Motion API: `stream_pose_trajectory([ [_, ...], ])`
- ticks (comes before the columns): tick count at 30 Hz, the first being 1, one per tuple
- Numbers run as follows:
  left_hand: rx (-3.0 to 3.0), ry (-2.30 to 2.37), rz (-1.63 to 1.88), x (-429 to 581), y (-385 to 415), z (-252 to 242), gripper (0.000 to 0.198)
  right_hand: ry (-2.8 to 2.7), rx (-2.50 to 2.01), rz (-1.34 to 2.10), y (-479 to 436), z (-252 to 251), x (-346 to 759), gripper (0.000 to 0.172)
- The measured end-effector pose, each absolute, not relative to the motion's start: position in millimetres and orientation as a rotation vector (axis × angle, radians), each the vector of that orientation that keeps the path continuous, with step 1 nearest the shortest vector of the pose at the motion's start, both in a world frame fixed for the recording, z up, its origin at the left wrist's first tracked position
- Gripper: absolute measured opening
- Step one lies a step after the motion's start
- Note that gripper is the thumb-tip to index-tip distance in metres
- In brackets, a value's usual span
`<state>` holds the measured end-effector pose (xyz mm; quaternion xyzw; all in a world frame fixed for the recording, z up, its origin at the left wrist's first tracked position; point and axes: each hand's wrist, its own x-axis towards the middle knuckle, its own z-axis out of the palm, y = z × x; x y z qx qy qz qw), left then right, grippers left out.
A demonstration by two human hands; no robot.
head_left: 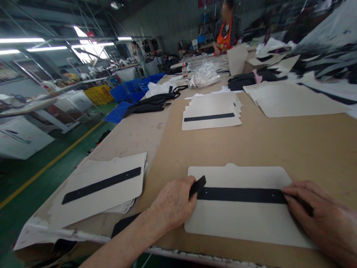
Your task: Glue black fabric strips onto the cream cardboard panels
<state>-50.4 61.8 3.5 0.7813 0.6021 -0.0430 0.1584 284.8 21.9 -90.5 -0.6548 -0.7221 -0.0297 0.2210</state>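
Note:
A cream-coloured sheet (240,221) with rounded corners lies flat before me on the table. Across it runs a black strip (242,195) with a small pale dot near each end. My left hand (176,200) is closed around a short black piece (200,185), whose end sticks up above the strip's left end. At the strip's right end, my right hand (318,211) has its thumb and fingertips pinched together on the edge. Something dark shows beneath those fingers, partly hidden. Another black strip (124,224) lies partly covered by my left forearm.
To the left, a stack of similar sheets (107,207) with a black strip on top rests near the table edge. Another stack (209,105) lies ahead. Larger sheets (297,100), black straps (154,103) and a plastic bag (205,72) lie farther back. A person (227,30) stands beyond.

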Motion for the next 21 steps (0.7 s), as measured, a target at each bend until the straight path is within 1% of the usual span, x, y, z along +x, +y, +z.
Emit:
stream_pose_trajectory([
  [4,2.232,1.755,-0.159,-48.7,62.4,3.6,0.017,-1.992,-1.856,-0.016,21.8,-86.0,281.0,0.026],
  [8,2.309,1.766,-0.172,-44.1,58.8,6.4,0.025,-2.035,-1.876,0.002,21.9,-79.1,276.1,0.025],
  [13,2.499,1.561,-0.336,-39.6,47.5,2.3,0.057,-2.197,-1.841,-0.184,17.0,-66.2,271.4,0.025],
  [14,2.536,1.532,-0.351,-40.1,45.7,0.0,0.061,-2.242,-1.819,-0.225,15.3,-64.0,270.8,0.028],
  [18,2.642,1.449,-0.319,-45.5,41.7,-8.8,0.070,-2.396,-1.728,-0.388,7.5,-61.2,269.3,0.055],
  [21,2.645,1.419,-0.400,-48.7,40.5,-12.0,0.080,-2.452,-1.723,-0.511,2.2,-65.4,268.4,0.061],
])
